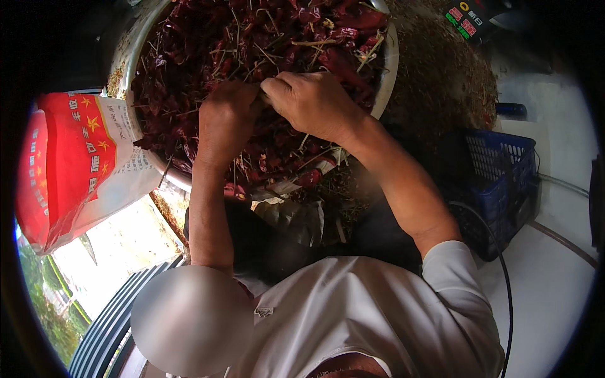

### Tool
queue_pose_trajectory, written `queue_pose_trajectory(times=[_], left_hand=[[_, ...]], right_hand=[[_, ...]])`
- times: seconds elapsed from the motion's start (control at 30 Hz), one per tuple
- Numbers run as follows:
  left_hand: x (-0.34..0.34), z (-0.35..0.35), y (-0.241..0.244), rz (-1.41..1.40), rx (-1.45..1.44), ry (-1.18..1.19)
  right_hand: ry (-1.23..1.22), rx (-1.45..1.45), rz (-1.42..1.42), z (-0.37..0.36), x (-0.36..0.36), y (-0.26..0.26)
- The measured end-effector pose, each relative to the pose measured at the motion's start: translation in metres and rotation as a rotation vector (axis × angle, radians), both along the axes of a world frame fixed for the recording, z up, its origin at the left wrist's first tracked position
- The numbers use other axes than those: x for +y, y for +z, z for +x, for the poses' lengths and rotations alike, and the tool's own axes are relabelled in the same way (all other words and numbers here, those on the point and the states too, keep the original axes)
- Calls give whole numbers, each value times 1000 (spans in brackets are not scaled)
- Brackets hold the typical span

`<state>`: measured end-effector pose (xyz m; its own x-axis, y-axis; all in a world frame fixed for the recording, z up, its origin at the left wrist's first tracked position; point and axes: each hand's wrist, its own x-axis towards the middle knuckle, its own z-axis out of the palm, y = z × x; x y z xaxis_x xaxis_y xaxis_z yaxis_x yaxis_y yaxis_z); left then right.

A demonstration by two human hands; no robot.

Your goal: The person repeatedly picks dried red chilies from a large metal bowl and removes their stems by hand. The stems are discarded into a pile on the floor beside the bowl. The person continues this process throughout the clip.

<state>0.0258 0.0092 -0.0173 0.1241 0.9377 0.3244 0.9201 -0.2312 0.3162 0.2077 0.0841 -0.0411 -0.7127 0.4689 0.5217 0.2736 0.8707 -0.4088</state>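
A wide, pale-rimmed metal basin (391, 61) in front of me is heaped with dried red chili peppers (189, 61), many with thin, straw-coloured stems. Over the near half of the heap my two hands meet at the fingertips. My left hand (226, 120) is curled, knuckles up, and seems to pinch a dried chili that its fingers mostly hide. Thumb against forefinger, my right hand (309, 104) closes at the same spot, seemingly on the stem end of that chili. Loose chilies lie right beneath both hands.
A red and white printed sack (90, 165) stands against the basin's left side. To the right is a blue plastic basket (501, 175), with a black cable (503, 274) near it. Stem debris (439, 75) covers the ground beyond the basin's right rim. Dark slats (127, 307) lie at lower left.
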Motion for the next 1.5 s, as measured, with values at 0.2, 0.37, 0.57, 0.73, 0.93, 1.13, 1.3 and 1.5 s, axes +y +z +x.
queue_pose_trajectory(times=[0.2,0.37,0.57,0.73,0.93,1.13,1.3,1.5], left_hand=[[0,-5,-3,21,109,-12],[-1,-8,-7,18,102,-15],[0,7,0,4,153,30],[-4,8,10,104,210,17],[-6,21,29,253,318,-12],[-11,31,37,260,399,52],[-19,30,41,198,351,75],[-20,20,55,169,341,-28]], right_hand=[[30,-69,83,-6,2,-1],[45,-166,168,-5,1,5],[-105,-89,172,-12,-9,-3],[-53,112,-134,-15,-14,-4],[-29,285,-403,-10,-21,8],[-142,328,-618,-16,-36,13],[-101,358,-1000,-17,-32,-9],[-20,231,41,-7,-23,3]])
